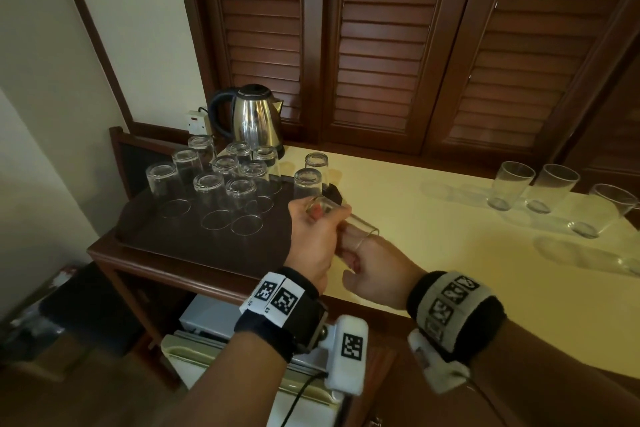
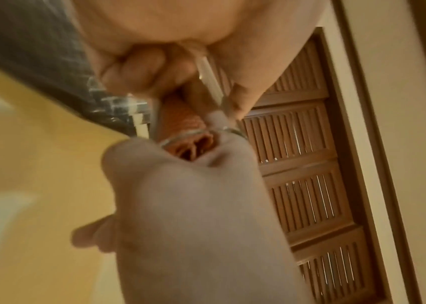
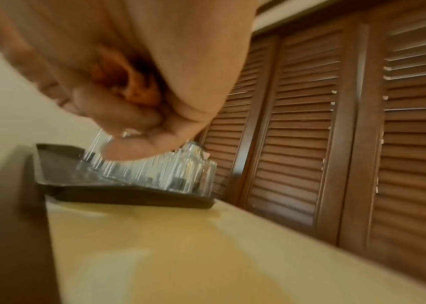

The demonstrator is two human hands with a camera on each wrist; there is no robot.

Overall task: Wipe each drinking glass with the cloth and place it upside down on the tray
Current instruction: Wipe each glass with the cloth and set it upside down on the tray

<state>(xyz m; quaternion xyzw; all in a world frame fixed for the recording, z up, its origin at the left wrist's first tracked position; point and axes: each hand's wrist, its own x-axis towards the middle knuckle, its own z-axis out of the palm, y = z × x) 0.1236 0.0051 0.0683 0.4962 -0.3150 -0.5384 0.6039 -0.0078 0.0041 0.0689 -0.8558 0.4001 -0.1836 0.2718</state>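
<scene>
My left hand [image 1: 311,239] grips a clear drinking glass [image 1: 360,224] sideways above the tray's right front corner, mouth to the right. My right hand [image 1: 374,270] is at that mouth with fingers pushed inside. In the left wrist view an orange cloth [image 2: 180,117] fills the glass [image 2: 230,129], and the right hand [image 2: 180,185] holds it in. The right wrist view shows the cloth [image 3: 133,82] bunched in my curled right hand [image 3: 128,115]. Several glasses [image 1: 207,191] stand upside down on the dark brown tray [image 1: 145,222].
Three upright glasses [image 1: 509,184] stand on the cream counter [image 1: 433,253] at the far right, with another glass [image 1: 623,263] near the right edge. A steel kettle [image 1: 252,118] stands behind the tray. Louvred wooden doors [image 1: 381,45] back the counter.
</scene>
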